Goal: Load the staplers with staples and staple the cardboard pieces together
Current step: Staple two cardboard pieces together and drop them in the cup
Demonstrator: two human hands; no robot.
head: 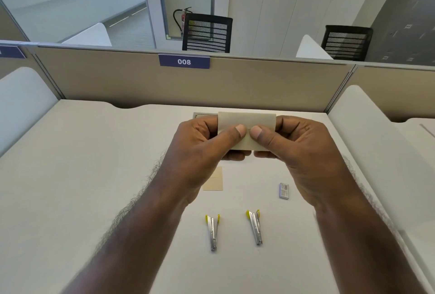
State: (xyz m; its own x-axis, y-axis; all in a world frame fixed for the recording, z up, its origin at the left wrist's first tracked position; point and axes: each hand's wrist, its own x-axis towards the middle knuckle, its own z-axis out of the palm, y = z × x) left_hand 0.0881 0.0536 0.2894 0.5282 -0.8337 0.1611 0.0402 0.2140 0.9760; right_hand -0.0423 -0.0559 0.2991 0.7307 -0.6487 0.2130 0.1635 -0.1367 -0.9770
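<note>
On the white desk (94,176), working from the left, the left hand (200,145) is raised above the surface with its thumb pressed flat on the near face of a pale beige rectangular cardboard piece (247,120) and its fingers curled behind, so the grip is closed on the card's left edge. Below that hand, lying flat on the desk, is a second tan cardboard piece (215,182) (partly hidden by the wrist, with a faint line across it that may be a seam between two pieces). Nearer the camera lies a slim silver metal stapler with yellow tabs (213,232), and just to its right, apart from it, a second silver stapler with yellow tabs (255,227), both pointing their narrow ends toward the person. The right hand (299,147) mirrors the left, thumb on the front of the held card and fingers behind, pinched shut on its right edge; the two thumbs nearly touch. Below that hand, a small grey box of staples (284,190) rests on the desk.
</note>
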